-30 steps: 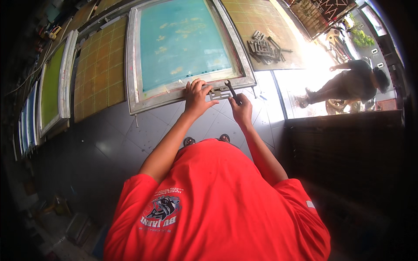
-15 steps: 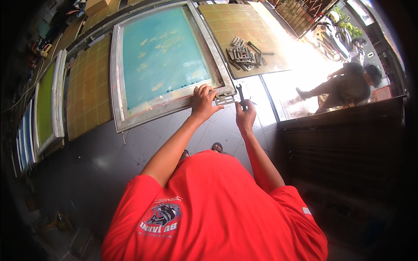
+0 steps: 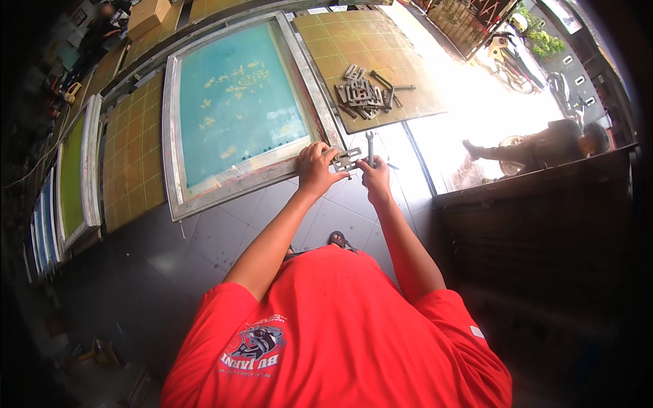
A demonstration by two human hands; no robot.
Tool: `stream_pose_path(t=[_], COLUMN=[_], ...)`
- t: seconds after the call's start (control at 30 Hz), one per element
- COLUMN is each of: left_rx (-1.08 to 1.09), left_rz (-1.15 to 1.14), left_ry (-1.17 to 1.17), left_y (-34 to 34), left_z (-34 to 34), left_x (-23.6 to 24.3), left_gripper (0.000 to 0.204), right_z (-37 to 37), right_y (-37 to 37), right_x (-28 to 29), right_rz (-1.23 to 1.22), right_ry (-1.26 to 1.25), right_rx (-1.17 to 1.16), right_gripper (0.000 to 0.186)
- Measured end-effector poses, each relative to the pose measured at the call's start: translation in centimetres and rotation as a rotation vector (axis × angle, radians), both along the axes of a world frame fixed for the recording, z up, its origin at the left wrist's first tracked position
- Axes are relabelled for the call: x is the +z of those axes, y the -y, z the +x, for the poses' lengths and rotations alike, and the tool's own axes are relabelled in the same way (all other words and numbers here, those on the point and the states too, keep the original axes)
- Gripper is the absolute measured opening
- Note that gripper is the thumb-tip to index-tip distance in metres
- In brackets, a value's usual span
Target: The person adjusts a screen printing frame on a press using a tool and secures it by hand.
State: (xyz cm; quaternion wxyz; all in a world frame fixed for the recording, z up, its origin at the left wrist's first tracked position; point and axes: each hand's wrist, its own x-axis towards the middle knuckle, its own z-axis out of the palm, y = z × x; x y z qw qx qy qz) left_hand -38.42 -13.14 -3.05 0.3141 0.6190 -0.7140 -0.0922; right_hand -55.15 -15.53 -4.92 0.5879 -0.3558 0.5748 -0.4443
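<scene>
Grey tiled floor point(image 3: 265, 217) below; centre frame, slotted silvery metal bracket point(image 3: 347, 159), long axis rising rightward, pinched by nearer left hand point(image 3: 316, 170), right hand point(image 3: 376, 178) gripping grey metal open-ended spanner point(image 3: 370, 145) alongside.

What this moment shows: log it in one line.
left hand: holding slotted bracket at screen frame corner | right hand: holding wrench | metal parts: piled on board

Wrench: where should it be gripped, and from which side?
Probably the near end of the wrench's handle, from the person's side, as the right hand has it: the slim shaft points away, leaving its forked far head free, while the slotted metal bracket sits close on the left.
</scene>
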Motion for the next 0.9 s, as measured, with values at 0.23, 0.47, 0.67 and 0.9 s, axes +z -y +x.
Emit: stream_pose_path(t=[0.23, 0.47, 0.67, 0.9], left_rx=[-0.001, -0.035, -0.044, -0.031], left_rz=[0.024, 0.014, 0.018, 0.022], left_ry=[-0.005, -0.045, -0.050, -0.016], left_y=[-0.3, -0.2, -0.3, -0.5], left_z=[0.0, 0.3, 0.4, 0.7], left_x=[0.1, 0.0, 0.3, -0.3], left_gripper=[0.058, 0.057, 0.059, 0.060], right_z=[-1.5, -1.2, -1.2, -0.8], right_y=[1.2, 0.4, 1.1, 2.1], right_x=[-0.3, 0.5, 0.1, -0.7], right_rz=[0.204, 0.139, 0.113, 0.042], right_ry=[0.310, 0.270, 0.308, 0.180], right_rx=[0.134, 0.121, 0.106, -0.004], right_gripper=[0.012, 0.011, 0.011, 0.013])
